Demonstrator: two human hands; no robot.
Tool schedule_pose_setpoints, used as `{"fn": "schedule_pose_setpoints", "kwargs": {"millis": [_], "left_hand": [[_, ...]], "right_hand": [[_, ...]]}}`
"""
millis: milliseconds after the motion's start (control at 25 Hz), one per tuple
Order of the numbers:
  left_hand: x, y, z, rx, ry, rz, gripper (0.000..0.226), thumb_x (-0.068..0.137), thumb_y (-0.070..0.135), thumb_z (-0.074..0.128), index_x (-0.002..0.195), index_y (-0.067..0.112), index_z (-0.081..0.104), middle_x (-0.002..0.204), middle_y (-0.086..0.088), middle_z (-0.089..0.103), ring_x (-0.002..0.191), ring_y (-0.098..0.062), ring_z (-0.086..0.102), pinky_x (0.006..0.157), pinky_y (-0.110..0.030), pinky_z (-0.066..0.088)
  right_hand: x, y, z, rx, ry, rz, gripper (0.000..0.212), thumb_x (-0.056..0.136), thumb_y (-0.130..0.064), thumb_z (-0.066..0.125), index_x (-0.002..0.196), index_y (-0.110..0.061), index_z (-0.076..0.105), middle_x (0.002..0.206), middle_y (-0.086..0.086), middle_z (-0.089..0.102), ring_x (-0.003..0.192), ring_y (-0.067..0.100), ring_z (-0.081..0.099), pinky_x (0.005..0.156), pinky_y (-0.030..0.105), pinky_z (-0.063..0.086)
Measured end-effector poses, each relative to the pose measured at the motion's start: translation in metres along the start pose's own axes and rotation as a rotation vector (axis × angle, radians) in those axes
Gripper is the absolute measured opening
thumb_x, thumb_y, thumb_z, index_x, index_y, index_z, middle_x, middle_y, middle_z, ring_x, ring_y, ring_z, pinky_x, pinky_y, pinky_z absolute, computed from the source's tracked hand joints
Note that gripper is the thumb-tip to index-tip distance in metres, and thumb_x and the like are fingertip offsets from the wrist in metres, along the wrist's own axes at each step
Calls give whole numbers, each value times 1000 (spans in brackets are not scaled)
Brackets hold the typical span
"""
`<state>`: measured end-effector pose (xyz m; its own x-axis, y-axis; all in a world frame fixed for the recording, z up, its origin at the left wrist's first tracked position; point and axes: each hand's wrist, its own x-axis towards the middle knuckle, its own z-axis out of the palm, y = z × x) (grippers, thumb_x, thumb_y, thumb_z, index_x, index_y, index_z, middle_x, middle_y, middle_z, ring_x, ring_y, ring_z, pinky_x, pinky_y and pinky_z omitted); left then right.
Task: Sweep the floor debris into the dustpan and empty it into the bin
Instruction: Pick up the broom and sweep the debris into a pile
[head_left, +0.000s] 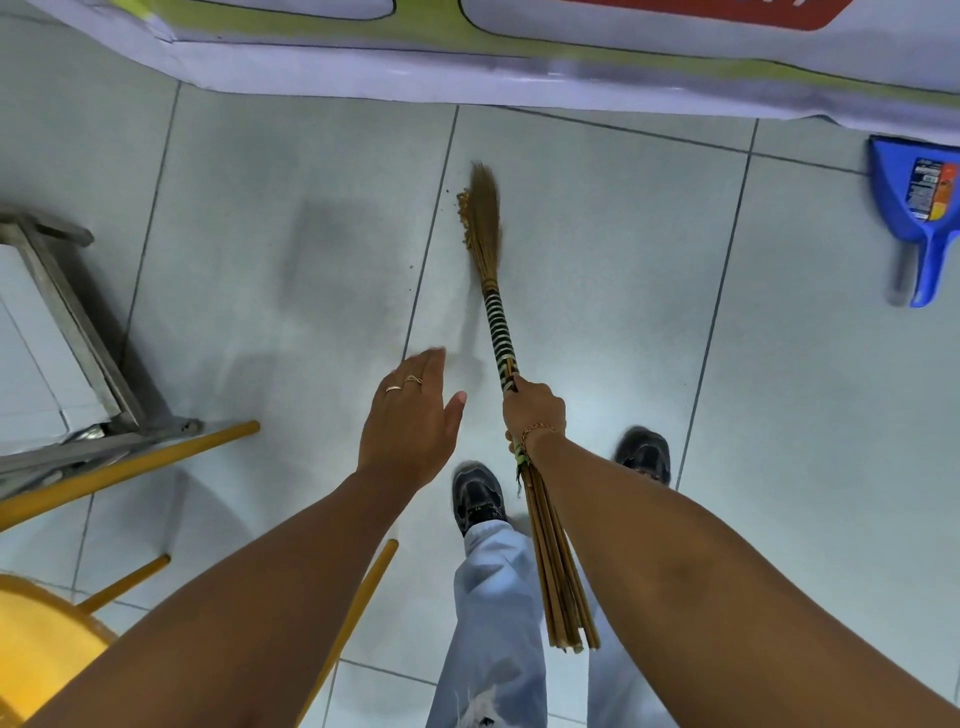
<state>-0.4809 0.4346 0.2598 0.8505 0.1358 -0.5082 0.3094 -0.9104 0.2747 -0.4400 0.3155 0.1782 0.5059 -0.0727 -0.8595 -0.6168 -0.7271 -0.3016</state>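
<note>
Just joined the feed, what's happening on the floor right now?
A person is sweeping a tiled floor. The right hand grips a grass broom by its striped handle, its bristles against a small pile of debris. The left hand hovers open, holding nothing. The blue dustpan lies untouched off to the right, apart from the pile. No bin is in view.

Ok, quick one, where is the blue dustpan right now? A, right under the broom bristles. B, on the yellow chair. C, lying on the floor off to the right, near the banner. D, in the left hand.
C: the blue dustpan lies on the tiled floor at the right edge, untouched, while the right hand grips the broom and the left hand is empty.
</note>
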Motion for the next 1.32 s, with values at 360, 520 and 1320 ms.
{"fn": "schedule_pose_setpoints", "kwargs": {"millis": [360,520,1320], "left_hand": [[15,49,13,-64,0,-17,54,95,32,41,140,5,28,142,-18,43,133,-31,39,112,-39,31],[39,72,12,-90,16,-7,54,95,31,40,141,4,26,145,-17,40,136,-29,35,113,-38,28],[100,147,15,-74,45,-49,53,95,29,42,139,3,28,142,-20,43,135,-31,36,113,-41,31]], "right_hand": [[-4,12,-78,12,205,-130,43,97,-30,39,140,-35,43,110,17,68,98,36,63,91,42,53],[50,-18,-137,-199,283,-137,44,94,-21,42,138,-24,44,120,17,62,107,37,60,88,37,50],[98,15,-238,-1101,161,-403,51,86,-2,56,134,-18,48,118,7,62,109,29,55,77,36,47]]}}
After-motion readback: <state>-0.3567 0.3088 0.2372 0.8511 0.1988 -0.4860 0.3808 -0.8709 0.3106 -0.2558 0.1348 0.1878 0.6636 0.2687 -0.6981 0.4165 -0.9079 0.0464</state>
